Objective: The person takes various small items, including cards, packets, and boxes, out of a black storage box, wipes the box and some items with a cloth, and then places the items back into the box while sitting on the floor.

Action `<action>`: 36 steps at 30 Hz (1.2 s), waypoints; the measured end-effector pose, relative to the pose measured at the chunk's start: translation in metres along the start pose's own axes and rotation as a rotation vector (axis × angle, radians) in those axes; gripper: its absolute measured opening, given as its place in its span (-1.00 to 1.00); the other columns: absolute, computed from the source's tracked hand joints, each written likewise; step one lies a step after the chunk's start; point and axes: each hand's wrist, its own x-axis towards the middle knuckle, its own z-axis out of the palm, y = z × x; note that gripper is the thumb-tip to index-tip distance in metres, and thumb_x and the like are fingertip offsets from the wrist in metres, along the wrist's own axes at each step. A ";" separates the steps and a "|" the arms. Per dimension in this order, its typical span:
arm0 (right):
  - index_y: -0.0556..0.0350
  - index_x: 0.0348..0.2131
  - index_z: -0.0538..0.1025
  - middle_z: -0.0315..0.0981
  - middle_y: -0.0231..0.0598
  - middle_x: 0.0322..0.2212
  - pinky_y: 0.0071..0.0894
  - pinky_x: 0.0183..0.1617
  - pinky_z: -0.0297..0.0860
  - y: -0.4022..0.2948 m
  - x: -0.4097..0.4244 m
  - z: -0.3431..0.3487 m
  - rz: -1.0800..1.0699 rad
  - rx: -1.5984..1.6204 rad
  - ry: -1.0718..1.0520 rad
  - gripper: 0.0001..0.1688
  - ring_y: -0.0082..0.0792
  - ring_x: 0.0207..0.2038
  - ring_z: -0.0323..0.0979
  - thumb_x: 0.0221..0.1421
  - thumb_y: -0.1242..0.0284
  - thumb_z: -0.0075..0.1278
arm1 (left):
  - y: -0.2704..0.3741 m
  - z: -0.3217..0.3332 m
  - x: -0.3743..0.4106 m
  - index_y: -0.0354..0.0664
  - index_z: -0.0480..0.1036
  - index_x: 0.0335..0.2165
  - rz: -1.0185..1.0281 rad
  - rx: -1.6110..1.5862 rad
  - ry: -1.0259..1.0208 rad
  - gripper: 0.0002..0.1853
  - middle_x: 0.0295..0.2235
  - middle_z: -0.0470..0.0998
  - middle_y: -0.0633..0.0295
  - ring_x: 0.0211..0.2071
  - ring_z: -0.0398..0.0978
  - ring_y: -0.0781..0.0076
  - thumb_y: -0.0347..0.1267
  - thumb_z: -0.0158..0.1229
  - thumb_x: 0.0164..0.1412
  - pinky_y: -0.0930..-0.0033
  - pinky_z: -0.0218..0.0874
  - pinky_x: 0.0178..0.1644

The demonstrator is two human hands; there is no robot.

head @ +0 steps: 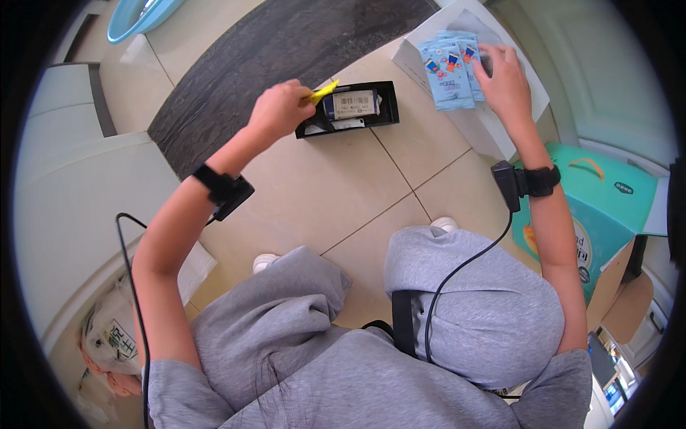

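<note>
My left hand (283, 109) pinches a bright yellow object (325, 91), perhaps a small plastic tool, above the left end of an open black box (395, 110). Inside that box lie a dark blue carton (355, 104) with a white printed label and a flat white item (343, 126). Light blue printed packets (451, 80) overlap on top of a white box (496, 128). My right hand (504, 80) is at their right edge, thumb and fingers apart, beside a dark spot that I cannot identify.
A green printed carton (600, 182) with an orange handle stands at the right. Dark stone-like flooring (230, 80) borders the beige tiles (343, 187). A blue basin (140, 21) is at the upper left, and a plastic bag (110, 335) at the lower left. Cables run from both wrist straps.
</note>
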 end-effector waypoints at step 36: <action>0.08 -0.22 0.43 0.38 -0.29 -0.28 -0.49 -0.25 0.32 0.003 0.002 0.000 0.036 0.580 0.139 -0.72 -0.46 -0.37 0.39 0.03 0.38 -0.08 | -0.008 0.011 0.004 -0.06 0.40 -0.41 0.438 0.180 -0.127 -0.82 -0.46 0.38 0.26 -0.37 0.40 0.25 -0.39 0.17 -0.10 0.28 0.24 -0.31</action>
